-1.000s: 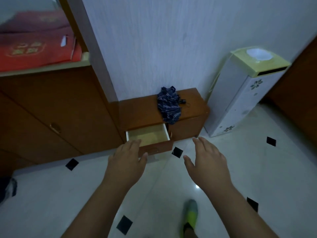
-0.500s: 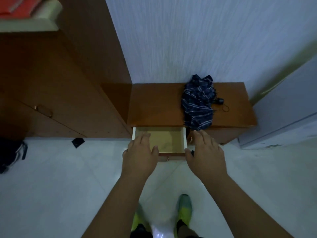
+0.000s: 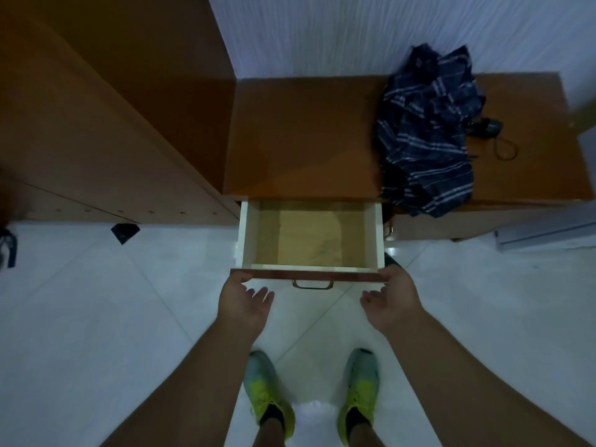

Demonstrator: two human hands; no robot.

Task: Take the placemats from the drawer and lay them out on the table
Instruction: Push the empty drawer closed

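Observation:
The drawer (image 3: 245, 233) of a low brown cabinet (image 3: 306, 133) stands pulled out over the floor, seen from straight above. On its yellowish bottom lies a paler flat rectangle (image 3: 311, 235); I cannot tell whether it is a placemat. My left hand (image 3: 245, 301) holds the left end of the drawer's brown front panel (image 3: 309, 275), thumb on top and fingers curled beneath. My right hand (image 3: 392, 298) holds the right end the same way. A brass handle (image 3: 312, 284) hangs between the hands. No table is in view.
A folded dark plaid umbrella (image 3: 425, 130) lies on the cabinet top and hangs over its front, right of the drawer. A tall brown cupboard (image 3: 96, 124) stands to the left. A white appliance base (image 3: 548, 233) is at the right. My green shoes (image 3: 267, 391) are on the white tiles.
I have stepped close and now look straight down. Both hands dropped from above the drawer's opening to the ends of its front panel, and the drawer stands further out.

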